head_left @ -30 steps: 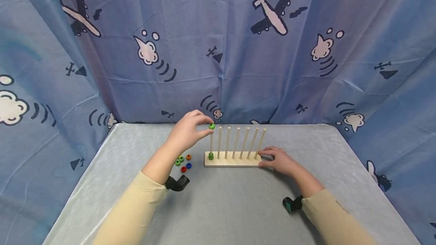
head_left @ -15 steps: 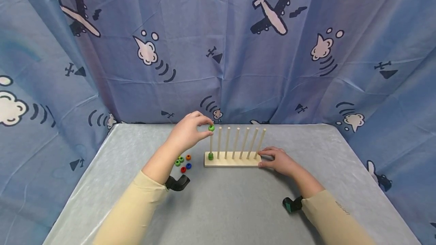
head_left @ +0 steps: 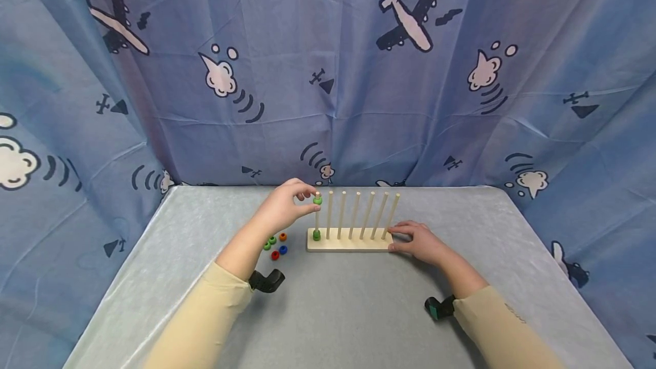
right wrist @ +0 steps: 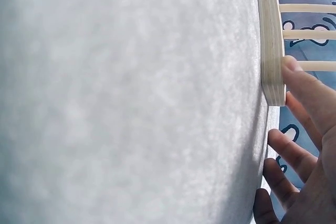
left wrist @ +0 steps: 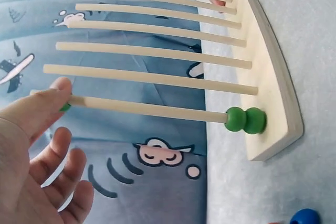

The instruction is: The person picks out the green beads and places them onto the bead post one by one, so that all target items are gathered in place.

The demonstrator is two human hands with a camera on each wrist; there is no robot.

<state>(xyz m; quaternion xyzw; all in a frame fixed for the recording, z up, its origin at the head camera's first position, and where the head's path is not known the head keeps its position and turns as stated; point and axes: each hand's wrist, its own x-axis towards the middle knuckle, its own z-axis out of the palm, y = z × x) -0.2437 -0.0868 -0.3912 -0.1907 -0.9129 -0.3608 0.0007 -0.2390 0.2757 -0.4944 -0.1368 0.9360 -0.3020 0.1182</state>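
A wooden rack (head_left: 353,247) carries a row of upright pegs. My left hand (head_left: 283,206) pinches a green bead (head_left: 318,200) around the leftmost peg, just below its tip. In the left wrist view this bead (left wrist: 65,107) is mostly covered by the thumb of my left hand (left wrist: 39,145). Two green beads (left wrist: 245,120) sit stacked at the foot of that same peg. At the rack's right end, my right hand (head_left: 421,242) holds the base between thumb and finger; in the right wrist view, the thumb of my right hand (right wrist: 310,145) touches the base (right wrist: 271,51).
Left of the rack, several loose beads lie on the grey table (head_left: 348,312): orange (head_left: 283,237), blue (head_left: 283,249), red (head_left: 275,255) and green (head_left: 272,240) ones among them. Behind the table hangs a blue patterned curtain (head_left: 287,101).
My left hand has moved down with the green bead, from the top of the leftmost peg to slightly below its tip, which now shows above the bead. The right hand has stayed in place.
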